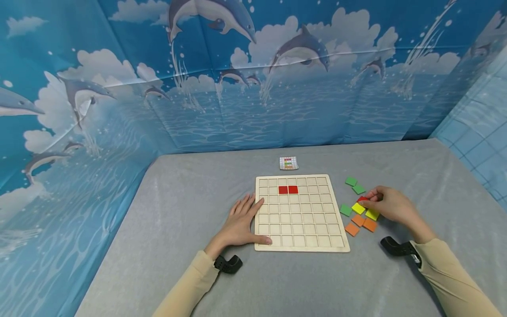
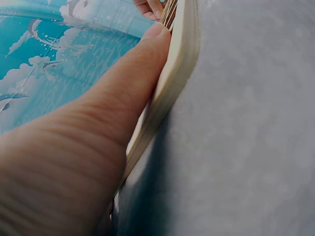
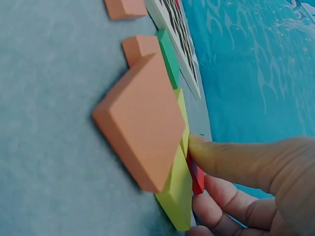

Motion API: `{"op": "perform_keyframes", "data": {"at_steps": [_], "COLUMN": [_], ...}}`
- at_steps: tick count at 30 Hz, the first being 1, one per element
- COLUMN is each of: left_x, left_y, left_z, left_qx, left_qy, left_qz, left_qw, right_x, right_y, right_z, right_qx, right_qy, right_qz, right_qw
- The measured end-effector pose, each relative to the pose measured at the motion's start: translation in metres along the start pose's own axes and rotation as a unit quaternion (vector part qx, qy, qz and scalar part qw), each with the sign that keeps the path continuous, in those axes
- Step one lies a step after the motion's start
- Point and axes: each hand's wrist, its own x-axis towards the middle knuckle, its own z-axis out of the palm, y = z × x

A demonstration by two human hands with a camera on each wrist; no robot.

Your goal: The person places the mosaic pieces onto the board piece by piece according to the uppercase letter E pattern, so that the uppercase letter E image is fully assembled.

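Observation:
A wooden grid board (image 1: 304,218) lies on the grey cloth, with two red square tiles (image 1: 283,189) side by side in its second row from the far edge. My left hand (image 1: 238,226) rests on the board's left side, fingers spread and thumb lying over the near corner. At the right of the board, my right hand (image 1: 390,204) pinches a red tile (image 3: 198,178) between thumb and fingers, low among loose tiles. Close to it are yellow tiles (image 1: 358,208), orange tiles (image 1: 370,225) and green tiles (image 1: 346,210).
A small printed card (image 1: 288,163) with a coloured grid pattern lies beyond the board's far edge. The grey-covered table (image 1: 170,211) ends at a blue dolphin-print curtain (image 1: 277,119) behind. Black wrist bands (image 1: 228,264) sit on both forearms.

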Motion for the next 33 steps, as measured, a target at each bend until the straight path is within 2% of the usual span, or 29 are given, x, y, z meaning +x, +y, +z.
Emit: {"op": "perform_keyframes", "data": {"at_steps": [12, 22, 29, 33], "left_x": [0.0, 0.001, 0.001, 0.001], "left_y": [-0.001, -0.001, -0.001, -0.001], "left_z": [0.001, 0.001, 0.001, 0.001], "left_qx": [-0.001, 0.003, -0.001, -0.003], "left_qy": [-0.002, -0.004, -0.004, -0.005], "left_qz": [-0.003, -0.003, -0.002, -0.005], "left_qw": [1.0, 1.0, 1.0, 1.0], "right_x": [-0.003, -0.006, -0.006, -0.003], "right_y": [-0.003, -0.007, -0.014, -0.024], "right_z": [0.008, 0.014, 0.018, 0.021], "right_qx": [0.008, -0.007, 0.024, 0.066], "right_qy": [0.029, 0.076, 0.137, 0.15], "right_qz": [-0.019, -0.036, -0.095, -0.127], "right_qw": [0.9994, 0.9964, 0.9857, 0.9784]}}
